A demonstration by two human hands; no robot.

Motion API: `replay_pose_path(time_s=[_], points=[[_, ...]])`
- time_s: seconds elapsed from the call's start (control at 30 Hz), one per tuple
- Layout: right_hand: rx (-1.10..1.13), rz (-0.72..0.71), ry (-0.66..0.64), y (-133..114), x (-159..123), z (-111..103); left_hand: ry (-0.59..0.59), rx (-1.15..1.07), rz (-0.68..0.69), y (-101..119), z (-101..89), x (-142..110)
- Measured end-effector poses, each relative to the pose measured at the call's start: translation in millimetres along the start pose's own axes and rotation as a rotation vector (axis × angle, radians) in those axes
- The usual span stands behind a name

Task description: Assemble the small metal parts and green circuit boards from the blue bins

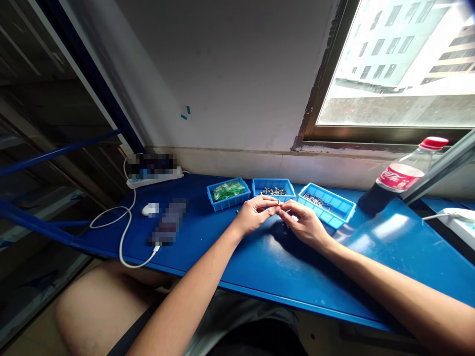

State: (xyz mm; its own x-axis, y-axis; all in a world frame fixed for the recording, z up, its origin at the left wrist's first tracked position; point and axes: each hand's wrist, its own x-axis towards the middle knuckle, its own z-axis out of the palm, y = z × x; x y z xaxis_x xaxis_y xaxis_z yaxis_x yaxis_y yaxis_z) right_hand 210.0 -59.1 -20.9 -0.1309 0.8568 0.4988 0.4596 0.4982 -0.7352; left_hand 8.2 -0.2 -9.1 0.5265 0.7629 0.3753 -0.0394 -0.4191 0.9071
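My left hand (254,213) and my right hand (305,223) meet fingertip to fingertip above the blue table (256,262). Both are closed in a pinch. A small grey metal piece (279,201) shows between the fingertips, too small to name. Just behind the hands, a blue bin (256,189) contains small dark metal parts (273,192). To its right, another blue bin (336,210) carries thin metal screws or nails (314,199). On the left, a third blue bin (222,203) holds green plastic packets (229,189). Fingers partly hide whatever lies beneath them.
A cola bottle (401,175) stands at the right by a slanted metal bar (438,170). Leftward lie a blurred phone (169,222) on a white cable (126,242), a white object (147,210) and a power strip (158,177). Another white strip (454,222) sits far right.
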Motion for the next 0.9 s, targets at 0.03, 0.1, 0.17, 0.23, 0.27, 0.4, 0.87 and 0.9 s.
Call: replay_pose_path(time_s=[0.03, 0.1, 0.17, 0.23, 0.27, 0.4, 0.87, 0.9], points=[[-0.002, -0.003, -0.005, 0.9, -0.1, 0.3, 0.004, 0.0, -0.003, -0.7, -0.3, 0.1], [-0.007, -0.012, -0.016, 2.7, -0.3, 0.8, 0.022, 0.011, -0.009, -1.7, -1.0, 0.3], [-0.014, -0.016, -0.027, 4.0, -0.6, 1.3, 0.051, 0.039, -0.012, -1.3, -1.7, 0.4], [-0.025, -0.018, -0.031, 4.4, -0.9, 1.5, 0.087, 0.062, -0.012, 0.6, -2.1, 0.4], [-0.031, -0.015, -0.031, 4.3, -1.0, 1.5, 0.104, 0.067, -0.01, 2.0, -2.2, 0.4], [-0.044, 0.009, -0.033, 3.5, -1.2, 0.8, 0.13, 0.074, -0.013, 6.6, -2.2, 0.2], [-0.029, -0.053, -0.028, 2.6, -0.7, 1.3, 0.039, -0.039, 0.007, 0.3, -2.3, 1.4], [-0.022, -0.06, -0.024, 2.2, -0.6, 1.3, 0.018, -0.049, 0.013, 0.8, -2.0, 1.3]])
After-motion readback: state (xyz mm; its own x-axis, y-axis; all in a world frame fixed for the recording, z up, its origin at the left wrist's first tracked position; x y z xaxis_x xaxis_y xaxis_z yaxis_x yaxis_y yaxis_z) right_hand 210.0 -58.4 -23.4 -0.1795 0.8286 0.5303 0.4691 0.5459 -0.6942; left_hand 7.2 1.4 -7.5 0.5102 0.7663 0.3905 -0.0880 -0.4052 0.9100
